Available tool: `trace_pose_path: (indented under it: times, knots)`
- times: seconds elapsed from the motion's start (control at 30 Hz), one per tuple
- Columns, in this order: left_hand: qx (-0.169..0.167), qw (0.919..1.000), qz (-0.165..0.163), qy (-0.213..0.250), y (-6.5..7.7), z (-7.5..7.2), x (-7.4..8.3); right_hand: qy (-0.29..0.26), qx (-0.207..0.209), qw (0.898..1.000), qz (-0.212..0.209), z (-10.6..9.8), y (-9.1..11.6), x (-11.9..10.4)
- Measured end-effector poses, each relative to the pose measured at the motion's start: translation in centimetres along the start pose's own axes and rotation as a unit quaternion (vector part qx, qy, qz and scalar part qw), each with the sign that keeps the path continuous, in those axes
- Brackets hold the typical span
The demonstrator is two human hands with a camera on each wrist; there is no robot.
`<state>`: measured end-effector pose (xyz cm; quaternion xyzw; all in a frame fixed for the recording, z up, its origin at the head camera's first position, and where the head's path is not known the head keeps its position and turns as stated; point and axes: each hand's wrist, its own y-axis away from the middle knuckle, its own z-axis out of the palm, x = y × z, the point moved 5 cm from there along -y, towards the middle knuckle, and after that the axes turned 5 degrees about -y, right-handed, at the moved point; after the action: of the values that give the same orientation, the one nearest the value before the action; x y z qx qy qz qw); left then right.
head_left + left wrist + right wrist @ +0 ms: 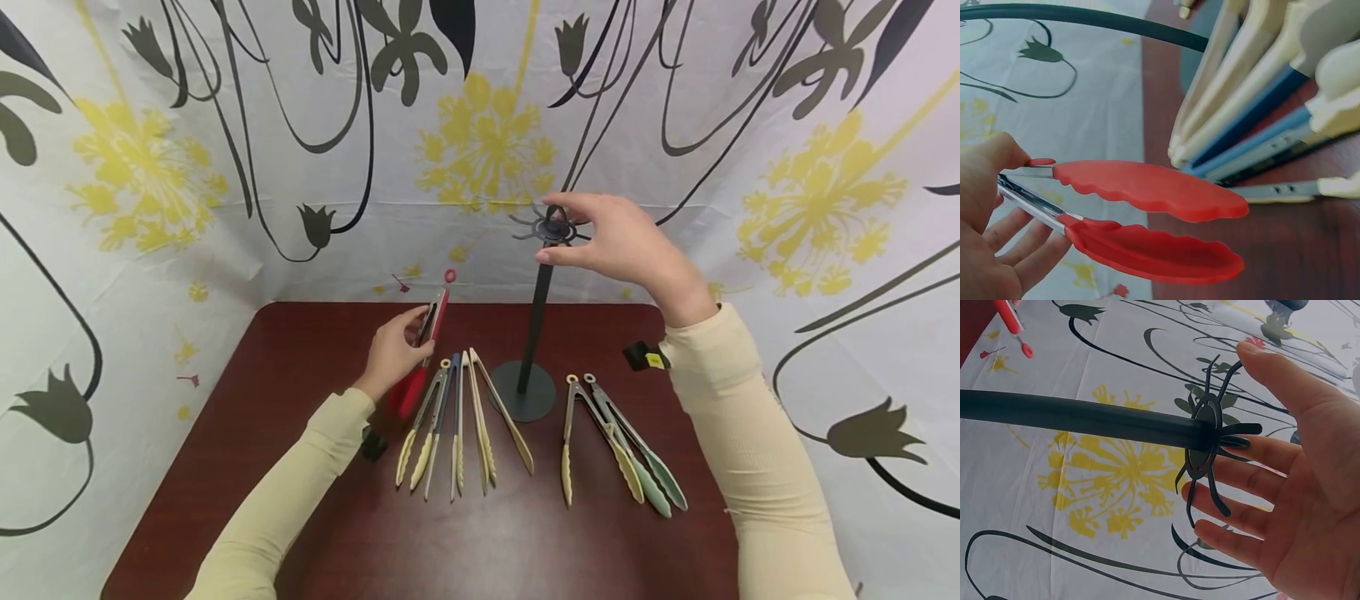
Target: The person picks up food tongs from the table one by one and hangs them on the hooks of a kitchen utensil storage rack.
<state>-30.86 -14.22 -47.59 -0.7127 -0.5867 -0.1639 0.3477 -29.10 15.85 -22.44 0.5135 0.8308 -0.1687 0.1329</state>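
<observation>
Gripping red tongs [1154, 187] over the far left part of the bench [480, 550], the left hand [395, 350] holds them tips downward, apparently leaving the ring end free on top. The right hand's [618, 237] grip, thumb and fingers either side, spans the hooked top of a dark stand [538, 312], probably steadying it. Nearer lie pale tongs [481, 417] and green-tipped tongs [672, 483]; a yellow label [655, 360] by the right wrist is too small to read.
</observation>
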Motion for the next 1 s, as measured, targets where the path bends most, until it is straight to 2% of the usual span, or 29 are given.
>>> trace_pose_path:
  times: [0.1,0.27,0.53,0.77,1.0]
  knots:
    - [0.008,0.9994,0.023,0.024,-0.3,-0.3,1.0,0.003,-0.001,1.000,-0.001,0.0,0.0,0.0]
    - [0.002,0.9969,0.054,0.058,-0.5,-1.0,2.5,0.002,0.000,1.000,-0.010,0.0,-0.2,0.0]
    - [0.011,0.9921,0.077,0.098,-1.2,-1.9,4.5,0.008,0.006,1.000,-0.014,-0.1,-0.3,-0.1]
    - [0.015,0.9832,0.106,0.148,-1.4,-2.6,6.6,0.012,-0.001,1.000,-0.012,-0.1,-0.2,-0.1]
    - [0.005,0.9767,0.116,0.180,-1.6,-3.0,8.7,0.003,-0.006,1.000,-0.012,-0.1,-0.3,0.2]
